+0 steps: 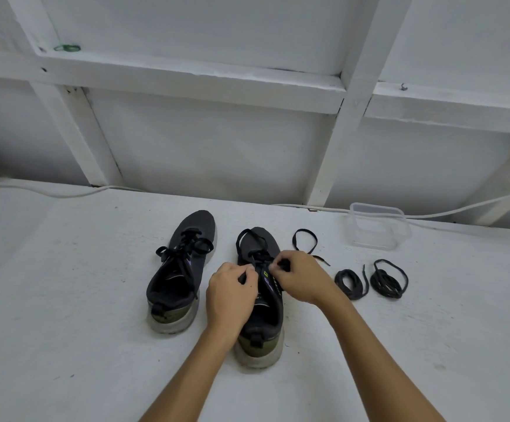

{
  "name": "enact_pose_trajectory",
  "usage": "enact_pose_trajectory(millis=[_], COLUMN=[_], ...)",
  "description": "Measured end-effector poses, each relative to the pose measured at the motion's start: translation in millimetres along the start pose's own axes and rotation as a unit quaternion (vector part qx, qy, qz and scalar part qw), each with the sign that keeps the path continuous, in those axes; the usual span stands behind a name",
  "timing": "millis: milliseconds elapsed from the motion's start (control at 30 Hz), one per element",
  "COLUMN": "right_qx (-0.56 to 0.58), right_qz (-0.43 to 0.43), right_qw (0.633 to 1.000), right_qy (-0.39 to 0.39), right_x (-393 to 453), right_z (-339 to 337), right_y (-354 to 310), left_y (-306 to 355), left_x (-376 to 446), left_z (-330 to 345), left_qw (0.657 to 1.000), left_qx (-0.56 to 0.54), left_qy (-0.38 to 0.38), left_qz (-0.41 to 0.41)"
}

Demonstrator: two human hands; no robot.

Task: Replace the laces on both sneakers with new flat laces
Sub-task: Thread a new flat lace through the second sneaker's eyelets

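While both hands work at the tongue of the right sneaker (pixel 261 306), the left hand (pixel 232 295) and right hand (pixel 300 277) each pinch a lace (pixel 249 236) end that runs toeward, away from the fingers.

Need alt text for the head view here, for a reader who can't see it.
Both hands, left hand and right hand, pinch a black lace at the eyelets of the right sneaker on a white surface. The left sneaker sits beside it, laced; two coiled black laces and a clear plastic container lie to the right.
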State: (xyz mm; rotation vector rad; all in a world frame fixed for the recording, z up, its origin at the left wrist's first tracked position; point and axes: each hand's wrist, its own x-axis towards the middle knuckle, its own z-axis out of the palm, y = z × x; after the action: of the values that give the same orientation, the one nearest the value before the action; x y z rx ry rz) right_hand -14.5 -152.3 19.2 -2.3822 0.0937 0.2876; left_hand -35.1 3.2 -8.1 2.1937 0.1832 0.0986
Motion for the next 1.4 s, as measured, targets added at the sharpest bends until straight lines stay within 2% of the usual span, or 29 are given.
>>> enact_pose_trajectory(millis=[67,200,333,400,533,600,667,733,833,900,933,1067,1233,1333,1400], right_qx=[0.176,0.366,0.622,0.682,0.699,0.678,0.61,0.506,0.303,0.192,0.15,-0.013,-0.105,-0.117,-0.103], right_qz=[0.001,-0.012,0.002,-0.005,-0.038,-0.048,-0.027,0.01,0.059,0.058,0.046,-0.009,-0.028,-0.045,-0.043], right_qw=[0.984,0.928,0.773,0.717,0.691,0.707,0.763,0.834,0.938,0.976,0.985,0.995,0.985,0.977,0.983], right_qy=[0.019,0.07,0.125,0.147,0.178,0.193,0.212,0.218,0.16,0.091,0.072,0.097,0.136,0.172,0.148], right_x=[-2.3,0.5,4.3,3.1,0.1,1.8,5.4,6.5,0.9,-4.4,-4.7,0.1,4.4,3.6,3.6], right_z=[-8.9,-29.1,-60.1,-75.6,-96.7,-105.6,-108.0,-101.3,-73.1,-44.1,-28.9,11.7,22.1,19.4,12.5], right_y=[-4.0,-8.1,-8.5,-5.3,-0.6,-0.5,-0.9,2.8,11.5,12.5,12.2,6.0,6.8,10.5,11.5], left_y=[1.6,2.9,2.7,2.1,0.8,-0.7,-1.9,-3.4,-3.4,-3.5,-3.5,-4.7,-4.7,-5.7,-6.7], left_x=[-0.7,-1.6,-1.1,-0.3,0.3,0.1,0.7,1.6,0.9,1.1,1.3,2.3,1.8,3.0,3.0], left_z=[0.1,-2.7,-2.9,-1.7,-0.4,0.3,0.2,-0.2,1.0,1.8,1.9,1.9,2.1,2.3,2.4], left_qw=[1.0,1.0,1.0,1.0,0.999,0.999,0.999,0.999,0.999,0.999,0.999,0.999,0.998,0.998,0.998], left_qx=[-0.002,0.002,0.015,0.021,0.032,0.037,0.039,0.042,0.042,0.039,0.04,0.051,0.06,0.064,0.065], left_qy=[-0.002,-0.002,-0.008,-0.005,-0.006,-0.004,-0.004,-0.003,-0.005,-0.004,-0.004,-0.007,0.001,0.004,0.005], left_qz=[0.0,0.002,0.003,0.002,-0.002,-0.001,-0.006,-0.008,0.0,0.002,0.002,0.003,0.007,0.009,0.008])
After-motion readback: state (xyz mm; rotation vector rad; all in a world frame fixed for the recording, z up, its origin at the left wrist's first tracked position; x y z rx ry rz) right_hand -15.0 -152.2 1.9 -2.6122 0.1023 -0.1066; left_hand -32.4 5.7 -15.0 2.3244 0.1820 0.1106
